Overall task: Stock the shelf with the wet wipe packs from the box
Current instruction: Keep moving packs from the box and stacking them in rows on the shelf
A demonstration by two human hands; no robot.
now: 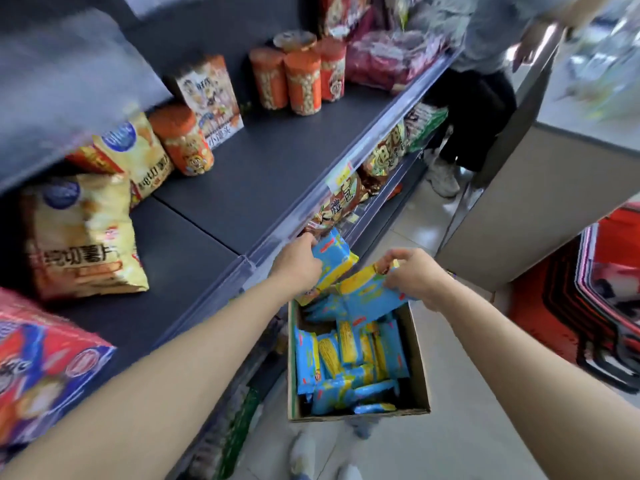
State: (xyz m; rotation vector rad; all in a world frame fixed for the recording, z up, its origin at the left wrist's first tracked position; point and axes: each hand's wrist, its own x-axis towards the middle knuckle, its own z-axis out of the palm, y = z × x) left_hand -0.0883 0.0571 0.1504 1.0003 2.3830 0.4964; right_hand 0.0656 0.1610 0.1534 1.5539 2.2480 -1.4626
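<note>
Reaching over the box (420,362), both hands hold wipe packs. The left hand (298,261) is closed around one pack (334,259), lifted clear of the box and tilted, its top end close to the front rail of the shelf (242,174). The right hand (414,271) pinches the upper edge of a second pack (372,294), which hangs just above the far end of the box, touching the packs beneath it. The two held packs lie side by side, almost touching, between the hands.

Each pack is a flat soft pouch, bright blue with a yellow panel and small orange marks. More packs (349,368) fill the cardboard box, some upright on edge, some lying flat near its front. The box sits low beside the shelf, above the tiled floor (467,427). Chip bags (83,237) stand at the shelf's back.
</note>
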